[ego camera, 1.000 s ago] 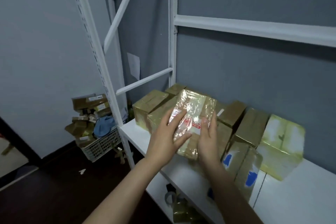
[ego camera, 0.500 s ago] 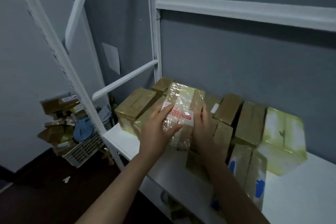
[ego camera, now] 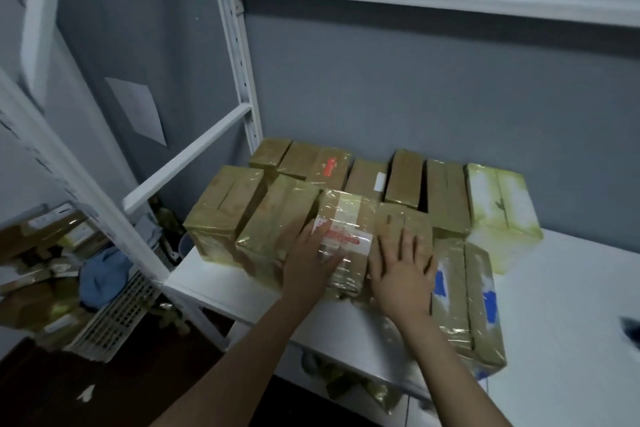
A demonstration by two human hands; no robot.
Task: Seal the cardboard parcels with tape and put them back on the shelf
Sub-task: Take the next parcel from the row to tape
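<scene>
The red-labelled parcel (ego camera: 346, 218) is sitting on the white shelf (ego camera: 561, 305) among other wrapped parcels (ego camera: 221, 211), the left hand (ego camera: 308, 267) is lying straight-fingered across its top, grip slack, and the right hand (ego camera: 403, 274) is resting flat just beside it, grip spread, holding nothing.

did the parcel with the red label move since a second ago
Yes: the red-label parcel went down into the front row on the white shelf.

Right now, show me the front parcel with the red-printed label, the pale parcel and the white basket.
front parcel with the red-printed label (ego camera: 349, 218): head view, taped top face.
pale parcel (ego camera: 498, 201): head view, top face.
white basket (ego camera: 116, 319): head view, slatted side wall.
</scene>
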